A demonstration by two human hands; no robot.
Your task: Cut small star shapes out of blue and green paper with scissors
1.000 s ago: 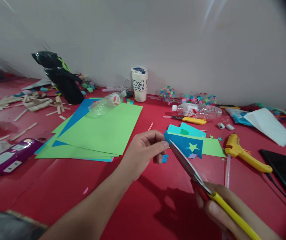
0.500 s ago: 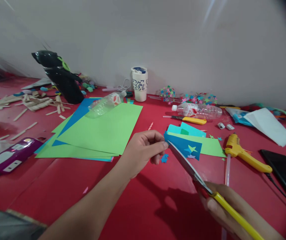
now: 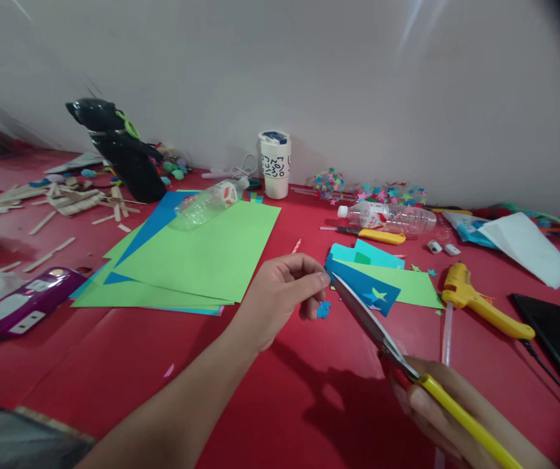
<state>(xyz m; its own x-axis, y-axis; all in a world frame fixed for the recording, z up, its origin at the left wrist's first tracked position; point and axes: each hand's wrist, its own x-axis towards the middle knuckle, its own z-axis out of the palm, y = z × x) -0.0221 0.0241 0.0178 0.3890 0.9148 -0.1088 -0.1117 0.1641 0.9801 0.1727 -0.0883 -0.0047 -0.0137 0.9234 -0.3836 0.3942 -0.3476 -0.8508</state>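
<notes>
My left hand [image 3: 292,290] pinches the left end of a small blue piece of paper [image 3: 358,279] between thumb and fingers. A star-shaped hole in that paper shows light green through it. My right hand [image 3: 436,397] is closed around yellow-handled scissors [image 3: 387,339], whose blades point up and left, with the tips at the paper close to my left fingertips. Under and behind the blue paper lie a light green strip [image 3: 419,286] and turquoise paper [image 3: 380,253]. Small blue paper bits [image 3: 324,309] lie on the table below my left fingers.
Large green sheets [image 3: 201,254] lie at left, with a clear plastic bottle [image 3: 206,205] on them. A second bottle [image 3: 392,216], a yellow cutter [image 3: 382,237], a yellow glue gun [image 3: 480,303] and a black phone [image 3: 553,345] are at right. A white cup [image 3: 276,166] stands behind.
The blue paper has tilted slightly, its right end a little lower and farther right. The scissors remain at its left end, and both hands have barely moved.
</notes>
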